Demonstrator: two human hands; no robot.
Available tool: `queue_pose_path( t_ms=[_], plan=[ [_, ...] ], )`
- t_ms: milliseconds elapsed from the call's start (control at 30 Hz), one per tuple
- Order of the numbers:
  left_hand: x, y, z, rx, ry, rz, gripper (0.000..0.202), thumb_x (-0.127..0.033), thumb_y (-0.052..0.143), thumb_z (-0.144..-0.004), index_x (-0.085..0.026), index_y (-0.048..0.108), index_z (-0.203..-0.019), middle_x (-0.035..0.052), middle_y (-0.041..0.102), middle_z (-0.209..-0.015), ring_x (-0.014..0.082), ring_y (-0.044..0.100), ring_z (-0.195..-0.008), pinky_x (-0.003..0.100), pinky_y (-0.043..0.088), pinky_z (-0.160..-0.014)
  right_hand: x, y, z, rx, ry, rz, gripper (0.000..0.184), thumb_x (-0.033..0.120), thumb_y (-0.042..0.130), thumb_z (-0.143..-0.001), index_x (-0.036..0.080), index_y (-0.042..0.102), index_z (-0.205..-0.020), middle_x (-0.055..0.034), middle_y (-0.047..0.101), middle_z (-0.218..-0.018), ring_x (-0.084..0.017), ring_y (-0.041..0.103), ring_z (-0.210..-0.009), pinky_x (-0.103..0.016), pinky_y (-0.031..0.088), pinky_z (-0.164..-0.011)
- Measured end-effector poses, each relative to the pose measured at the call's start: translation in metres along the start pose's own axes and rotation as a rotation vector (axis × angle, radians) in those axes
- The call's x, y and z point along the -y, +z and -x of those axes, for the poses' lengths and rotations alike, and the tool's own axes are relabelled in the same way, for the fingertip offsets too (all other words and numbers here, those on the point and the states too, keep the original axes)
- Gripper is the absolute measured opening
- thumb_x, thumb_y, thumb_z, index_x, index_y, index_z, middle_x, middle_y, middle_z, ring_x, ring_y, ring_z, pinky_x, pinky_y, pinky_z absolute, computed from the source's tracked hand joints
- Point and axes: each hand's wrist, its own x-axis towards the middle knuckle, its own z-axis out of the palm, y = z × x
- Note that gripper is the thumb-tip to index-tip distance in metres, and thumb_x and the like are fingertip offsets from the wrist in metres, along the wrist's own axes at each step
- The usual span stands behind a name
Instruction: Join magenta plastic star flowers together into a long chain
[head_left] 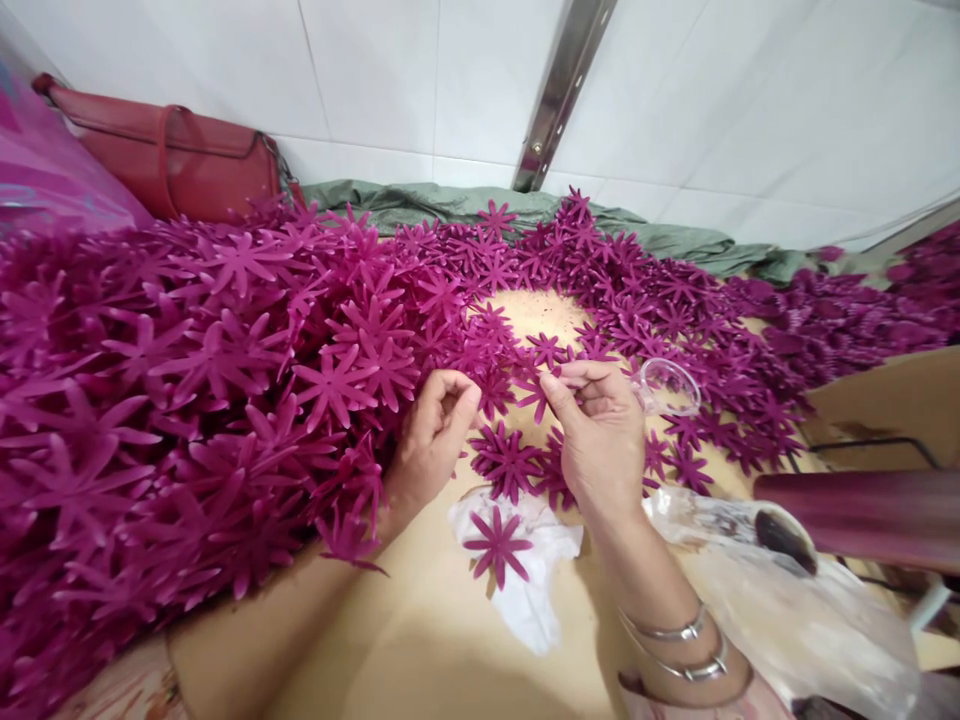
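Our left hand (433, 432) and right hand (596, 435) each pinch magenta flower cutouts (534, 392) above a tan table (420, 640), beside a huge flower pile (187, 380).

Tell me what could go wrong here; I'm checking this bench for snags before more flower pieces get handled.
1. The heap of purple flowers banks steeply beside the left hand; a nudge might slide pieces onto the bare tabletop.
2. The clear cup sits right behind the right hand and could be tipped.
3. The single flower on the white cloth lies near the forearms and may be swept off.
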Motion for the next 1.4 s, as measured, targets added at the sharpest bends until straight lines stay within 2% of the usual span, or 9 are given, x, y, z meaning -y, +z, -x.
queue_pose_path(
  t_ms=[133,267,333,433,567,700,867,1200,1400],
  plan=[
    [-0.004,-0.002,-0.005,0.007,-0.068,0.097,0.02,-0.038,0.06,-0.099,-0.021,0.062,-0.108,0.0,0.063,-0.085,0.0115,0.062,-0.075,0.02,0.05,-0.065,0.002,0.007,0.008,0.071,0.046,0.013,0.013,0.03,0.076,-0.087,0.024,0.067,-0.095,0.0006,0.067,-0.086,-0.015,0.062,-0.081,-0.029,0.053,-0.078],
    [-0.004,0.0,-0.007,0.115,-0.033,0.213,0.024,-0.027,0.066,-0.093,-0.018,0.065,-0.115,0.0055,0.07,-0.106,0.0147,0.068,-0.097,0.024,0.055,-0.085,0.001,0.015,0.016,0.139,0.055,0.014,0.011,0.03,0.075,-0.089,0.023,0.069,-0.095,-0.0004,0.069,-0.089,-0.015,0.063,-0.083,-0.03,0.052,-0.08],
    [-0.001,0.001,-0.008,0.15,-0.034,0.253,0.023,-0.021,0.07,-0.089,-0.017,0.065,-0.11,0.0058,0.072,-0.106,0.0152,0.069,-0.098,0.026,0.055,-0.089,0.001,0.017,0.018,0.152,0.067,0.018,0.011,0.031,0.075,-0.089,0.023,0.07,-0.095,-0.0006,0.07,-0.09,-0.016,0.064,-0.084,-0.031,0.052,-0.081],
    [0.004,0.002,-0.012,0.113,-0.059,0.236,0.016,-0.019,0.071,-0.087,-0.016,0.067,-0.103,0.0039,0.073,-0.095,0.0133,0.069,-0.086,0.025,0.056,-0.083,0.001,0.016,0.019,0.163,0.083,0.026,0.012,0.034,0.071,-0.093,0.023,0.071,-0.095,0.0,0.07,-0.088,-0.016,0.064,-0.084,-0.031,0.051,-0.08],
    [0.007,0.002,-0.013,0.035,-0.06,0.216,0.015,-0.019,0.07,-0.086,-0.017,0.067,-0.1,0.0026,0.073,-0.092,0.012,0.067,-0.081,0.024,0.056,-0.077,-0.001,0.013,0.017,0.154,0.077,0.072,0.025,0.042,0.056,-0.101,0.022,0.072,-0.102,-0.0028,0.071,-0.1,-0.017,0.063,-0.096,-0.033,0.049,-0.093],
    [0.006,0.001,-0.013,0.022,-0.06,0.199,0.015,-0.022,0.071,-0.086,-0.017,0.066,-0.1,0.0032,0.073,-0.096,0.013,0.068,-0.084,0.023,0.056,-0.075,-0.006,0.014,0.015,0.179,0.223,-0.063,0.027,0.042,0.073,-0.089,0.023,0.069,-0.108,-0.0017,0.07,-0.097,-0.016,0.063,-0.088,-0.031,0.052,-0.085],
    [0.007,0.0,-0.013,0.085,-0.058,0.181,0.012,-0.023,0.07,-0.087,-0.019,0.067,-0.098,-0.0015,0.067,-0.08,0.0104,0.061,-0.069,0.021,0.052,-0.066,-0.011,0.013,0.013,0.206,0.241,-0.12,0.016,0.035,0.077,-0.085,0.023,0.069,-0.091,0.0004,0.068,-0.087,-0.014,0.06,-0.079,-0.028,0.05,-0.078],
    [0.003,-0.002,-0.012,0.127,-0.046,0.167,0.014,-0.025,0.071,-0.086,-0.018,0.069,-0.098,-0.0006,0.07,-0.083,0.0109,0.061,-0.071,0.021,0.052,-0.064,-0.001,0.011,0.017,0.288,0.121,0.069,0.018,0.038,0.069,-0.093,0.022,0.062,-0.089,-0.0005,0.064,-0.085,-0.016,0.057,-0.075,-0.031,0.049,-0.075],
    [0.005,-0.002,-0.012,0.156,-0.049,0.148,0.014,-0.03,0.071,-0.087,-0.018,0.07,-0.096,0.0017,0.072,-0.085,0.012,0.062,-0.072,0.02,0.05,-0.058,0.002,0.011,0.017,0.317,0.148,0.082,0.02,0.041,0.067,-0.094,0.023,0.061,-0.087,0.0004,0.063,-0.081,-0.016,0.057,-0.074,-0.031,0.05,-0.073]
  ],
)
